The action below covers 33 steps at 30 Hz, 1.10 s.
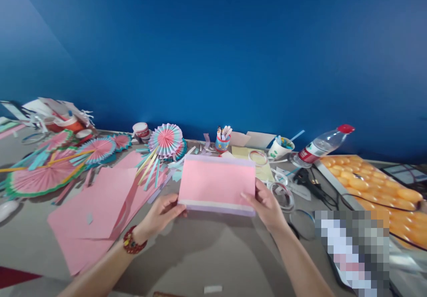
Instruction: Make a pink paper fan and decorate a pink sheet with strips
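I hold a pink sheet of paper (216,182) with lilac strips along its top and bottom edges, lifted a little above the grey table (207,252). My left hand (163,212) pinches its lower left corner; a red bead bracelet sits on that wrist. My right hand (265,205) grips its lower right edge, thumb on the front. Both hands are closed on the sheet.
Loose pink sheets (96,208) lie at the left, with pleated paper fans (166,140) and sticks behind them. At the back stand a pen cup (222,142), a paper cup (280,148), tape rolls (283,194) and a tipped water bottle (322,145). An orange tray (373,183) is at the right.
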Each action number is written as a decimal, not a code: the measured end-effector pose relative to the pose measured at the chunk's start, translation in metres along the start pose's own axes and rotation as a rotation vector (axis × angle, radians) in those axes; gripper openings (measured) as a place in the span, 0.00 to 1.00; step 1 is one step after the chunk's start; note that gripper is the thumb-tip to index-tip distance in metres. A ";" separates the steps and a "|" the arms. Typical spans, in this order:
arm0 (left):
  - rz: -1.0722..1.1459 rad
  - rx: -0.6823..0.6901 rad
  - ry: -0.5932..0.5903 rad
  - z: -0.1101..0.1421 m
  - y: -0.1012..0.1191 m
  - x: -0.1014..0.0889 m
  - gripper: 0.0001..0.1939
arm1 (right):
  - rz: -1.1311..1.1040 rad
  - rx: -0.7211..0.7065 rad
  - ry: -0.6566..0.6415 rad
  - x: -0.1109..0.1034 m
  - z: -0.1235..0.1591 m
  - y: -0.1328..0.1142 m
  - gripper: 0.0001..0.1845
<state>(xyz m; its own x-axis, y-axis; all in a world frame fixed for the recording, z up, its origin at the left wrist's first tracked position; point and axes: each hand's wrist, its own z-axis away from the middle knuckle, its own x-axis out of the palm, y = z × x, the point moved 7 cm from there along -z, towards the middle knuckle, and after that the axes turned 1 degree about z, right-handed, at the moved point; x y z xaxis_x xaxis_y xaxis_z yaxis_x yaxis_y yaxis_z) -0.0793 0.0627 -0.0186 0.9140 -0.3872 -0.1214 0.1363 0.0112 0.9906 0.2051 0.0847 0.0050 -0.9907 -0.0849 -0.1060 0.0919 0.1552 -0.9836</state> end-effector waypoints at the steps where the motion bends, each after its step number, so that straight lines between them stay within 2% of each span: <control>1: -0.009 0.001 0.029 -0.001 0.003 0.000 0.18 | 0.006 -0.013 0.005 -0.002 0.001 -0.003 0.24; 5: -0.022 0.049 0.149 -0.004 0.015 -0.003 0.18 | 0.009 -0.050 0.046 -0.008 0.003 -0.009 0.22; 9: -0.069 0.117 0.206 0.000 0.031 -0.008 0.18 | -0.042 -0.044 0.067 -0.011 0.002 -0.010 0.23; 13: -0.108 0.265 0.292 0.007 0.057 -0.013 0.16 | -0.072 -0.045 0.083 -0.010 -0.001 -0.013 0.24; 16: -0.039 0.375 0.377 0.010 0.077 -0.012 0.13 | -0.107 -0.039 0.080 -0.006 -0.008 -0.012 0.28; 18: 0.036 0.421 0.369 0.009 0.088 -0.005 0.11 | -0.099 -0.047 0.087 -0.004 -0.015 -0.010 0.30; 20: 0.084 0.465 0.320 0.005 0.096 0.006 0.10 | 0.002 -0.101 0.130 -0.005 -0.023 -0.012 0.34; 23: 0.118 0.543 0.255 0.001 0.107 0.022 0.09 | 0.331 -0.290 0.309 -0.009 -0.021 -0.041 0.35; 25: 0.097 0.606 0.242 -0.001 0.114 0.028 0.08 | 0.512 -0.449 0.389 -0.002 -0.008 -0.074 0.24; 27: 0.006 0.677 0.239 -0.001 0.122 0.034 0.07 | 0.544 -0.616 0.322 0.015 0.009 -0.109 0.13; 30: -0.186 0.797 0.251 0.004 0.135 0.041 0.05 | 0.505 -0.746 0.067 0.050 0.027 -0.144 0.15; 33: -0.347 0.880 0.236 0.010 0.143 0.046 0.06 | 0.471 -0.793 -0.038 0.071 0.029 -0.157 0.16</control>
<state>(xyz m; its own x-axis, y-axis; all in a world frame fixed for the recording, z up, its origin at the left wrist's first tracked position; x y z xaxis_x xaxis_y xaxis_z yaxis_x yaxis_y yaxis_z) -0.0217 0.0371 0.1178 0.9430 -0.0434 -0.3298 0.1657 -0.7983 0.5789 0.1230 0.0257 0.1477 -0.8632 0.1276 -0.4885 0.3752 0.8096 -0.4514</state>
